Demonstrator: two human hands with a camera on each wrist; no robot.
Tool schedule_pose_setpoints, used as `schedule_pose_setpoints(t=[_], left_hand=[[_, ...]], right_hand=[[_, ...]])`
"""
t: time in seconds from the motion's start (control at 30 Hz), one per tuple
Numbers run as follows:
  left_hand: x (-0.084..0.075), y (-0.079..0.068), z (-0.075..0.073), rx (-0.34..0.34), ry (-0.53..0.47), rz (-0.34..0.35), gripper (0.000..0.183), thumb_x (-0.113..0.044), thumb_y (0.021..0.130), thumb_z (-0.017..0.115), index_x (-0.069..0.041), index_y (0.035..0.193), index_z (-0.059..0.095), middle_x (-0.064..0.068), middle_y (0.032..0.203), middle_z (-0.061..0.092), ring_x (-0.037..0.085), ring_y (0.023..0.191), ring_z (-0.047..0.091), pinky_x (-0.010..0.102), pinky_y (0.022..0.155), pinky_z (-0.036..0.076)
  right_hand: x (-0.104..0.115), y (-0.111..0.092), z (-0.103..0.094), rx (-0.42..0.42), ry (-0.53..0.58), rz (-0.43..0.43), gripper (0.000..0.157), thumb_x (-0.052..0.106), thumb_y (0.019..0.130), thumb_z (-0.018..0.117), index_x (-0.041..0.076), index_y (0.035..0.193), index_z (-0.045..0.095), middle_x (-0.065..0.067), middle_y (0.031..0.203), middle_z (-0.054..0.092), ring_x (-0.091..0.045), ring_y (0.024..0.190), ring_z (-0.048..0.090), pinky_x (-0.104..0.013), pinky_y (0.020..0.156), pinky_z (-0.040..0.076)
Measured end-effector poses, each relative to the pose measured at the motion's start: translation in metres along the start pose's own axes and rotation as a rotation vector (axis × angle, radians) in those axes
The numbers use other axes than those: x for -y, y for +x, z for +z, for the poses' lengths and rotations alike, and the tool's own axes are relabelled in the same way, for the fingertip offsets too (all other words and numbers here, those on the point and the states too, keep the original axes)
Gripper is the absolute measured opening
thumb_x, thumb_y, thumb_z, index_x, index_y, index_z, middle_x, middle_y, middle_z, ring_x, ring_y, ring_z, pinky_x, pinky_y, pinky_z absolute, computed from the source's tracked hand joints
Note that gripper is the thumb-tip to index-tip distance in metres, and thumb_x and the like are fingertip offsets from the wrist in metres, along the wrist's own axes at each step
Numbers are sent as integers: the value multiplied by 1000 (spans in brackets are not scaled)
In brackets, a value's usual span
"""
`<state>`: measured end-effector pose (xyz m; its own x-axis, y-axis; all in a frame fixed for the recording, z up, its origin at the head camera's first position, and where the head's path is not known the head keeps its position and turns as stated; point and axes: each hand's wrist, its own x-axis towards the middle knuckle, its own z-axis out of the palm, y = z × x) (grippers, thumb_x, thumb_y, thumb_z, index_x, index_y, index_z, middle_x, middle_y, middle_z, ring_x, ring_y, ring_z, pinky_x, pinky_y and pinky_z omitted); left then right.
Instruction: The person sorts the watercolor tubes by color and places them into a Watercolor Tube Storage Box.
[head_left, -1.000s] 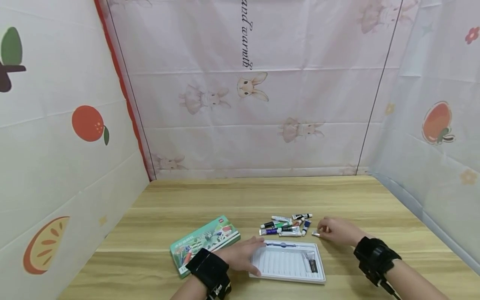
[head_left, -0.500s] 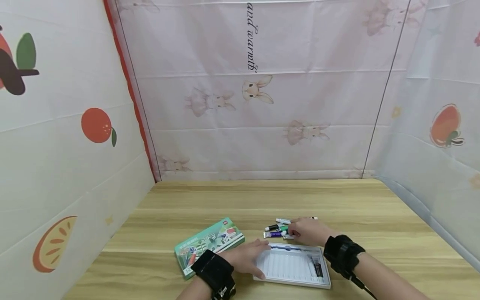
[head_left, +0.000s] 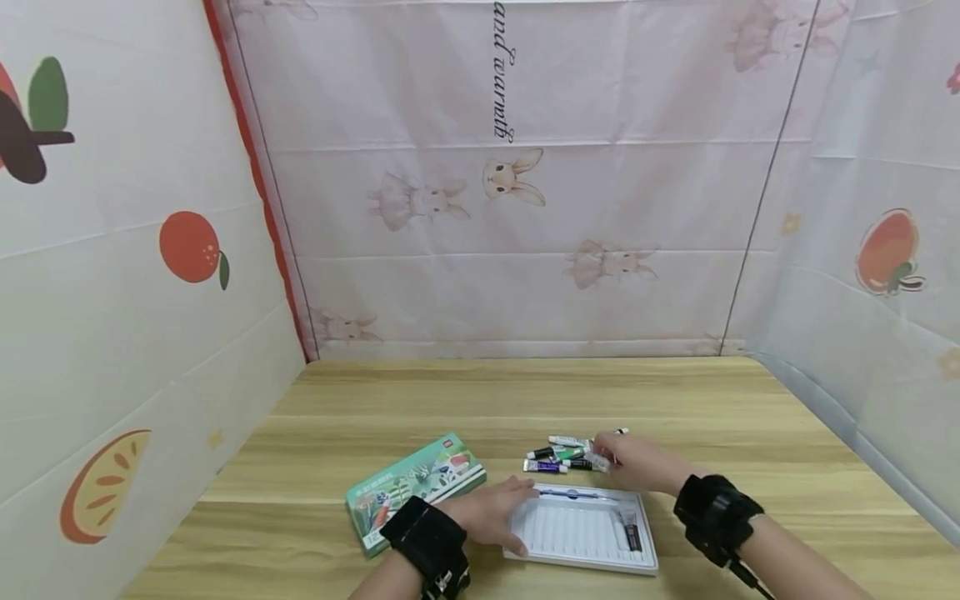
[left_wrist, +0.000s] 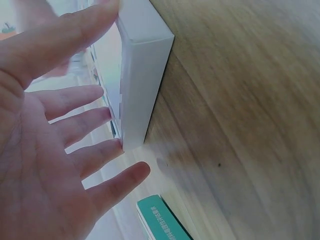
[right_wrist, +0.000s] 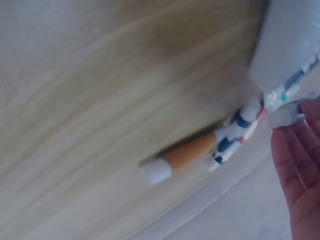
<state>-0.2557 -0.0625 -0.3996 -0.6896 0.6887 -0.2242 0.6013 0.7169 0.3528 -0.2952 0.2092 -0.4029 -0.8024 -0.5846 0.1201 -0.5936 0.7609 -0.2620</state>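
My left hand (head_left: 491, 512) rests at the left end of a white plastic tray (head_left: 570, 562), its fingers nearly straight along the side. In the left wrist view the thumb lies over the tray's corner. Behind the tray, my right hand (head_left: 637, 462) pinches a paint tube (right_wrist: 284, 116) by its body, a pale end showing beyond the fingertips. Several paint tubes (head_left: 545, 467) lie in a loose pile just left of this hand. An orange tube (right_wrist: 190, 151) with a white cap lies on the table in the right wrist view.
A black-capped tube (head_left: 632, 533) lies in the tray's right part, and a thin blue brush (head_left: 573, 494) along its back edge. A green illustrated box (head_left: 416, 492) lies left of the tray, partly behind the left hand. Printed cloth walls (head_left: 450, 292) enclose the wooden table (head_left: 375, 392).
My right hand moved left from beside the pile to over it, then drew back slightly right, now holding a tube. My left hand stays on the tray.
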Motion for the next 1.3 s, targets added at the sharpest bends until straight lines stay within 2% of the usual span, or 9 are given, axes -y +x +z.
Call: schedule_pose_setpoints(t=[0.1,0.2,0.4,0.53,0.67,0.77,0.97,1.03,1.3], left_hand=[[0,0,-1,-4,1,5,75,-30,77,73,-9,141,42,13,155,36,33,143,29,43,118,32],[0,1,-2,-7,0,-6,74,-30,76,73,-10,141,43,12,156,36,32,143,29,43,118,32],[-2,5,-3,-6,8,-13,74,-31,76,73,-11,141,43,11,156,35,31,144,28,43,118,31],[-2,7,-4,-4,3,-18,75,-31,77,73,-11,142,42,11,156,35,31,144,27,43,119,31],[-2,9,-3,-7,6,-38,76,-32,77,73,-11,143,41,10,157,34,31,144,27,43,119,31],[-3,8,-1,-9,5,-55,76,-33,76,73,-12,142,41,10,156,35,30,144,28,43,119,31],[-5,0,2,36,-8,-93,74,-32,77,73,-13,142,42,9,155,37,32,143,30,45,117,33],[-4,-2,2,39,-7,-97,74,-32,78,73,-13,142,42,9,155,37,32,143,30,46,117,33],[-5,3,0,11,-16,-74,75,-31,77,73,-12,143,41,9,156,35,32,143,29,45,118,31]], right_hand=[[4,-7,-12,1,94,-25,38,-3,82,58,3,119,55,-11,92,68,-15,77,61,-33,66,55],[13,-15,-18,72,218,-38,46,0,83,59,5,128,52,-12,97,65,-14,79,61,-30,68,56],[30,-28,-15,234,412,-12,40,11,86,61,11,125,53,-10,104,64,-12,85,61,-28,71,55],[32,-31,-13,259,452,1,38,14,85,64,11,122,53,-9,98,66,-10,83,61,-30,71,55],[26,-32,-11,258,450,-15,36,13,84,65,8,118,53,-7,88,68,-5,79,59,-29,72,56],[20,-33,-7,248,429,-14,35,15,84,66,8,116,55,-6,90,68,-5,79,58,-28,71,54],[17,-34,8,185,143,-27,35,31,77,73,16,107,65,4,103,59,-6,86,54,-30,71,53],[18,-34,10,168,85,-48,36,32,75,74,16,107,67,4,103,57,-7,85,54,-30,70,53],[23,-37,0,157,64,-56,40,35,78,71,10,109,70,3,97,60,-5,79,50,-25,65,49]])
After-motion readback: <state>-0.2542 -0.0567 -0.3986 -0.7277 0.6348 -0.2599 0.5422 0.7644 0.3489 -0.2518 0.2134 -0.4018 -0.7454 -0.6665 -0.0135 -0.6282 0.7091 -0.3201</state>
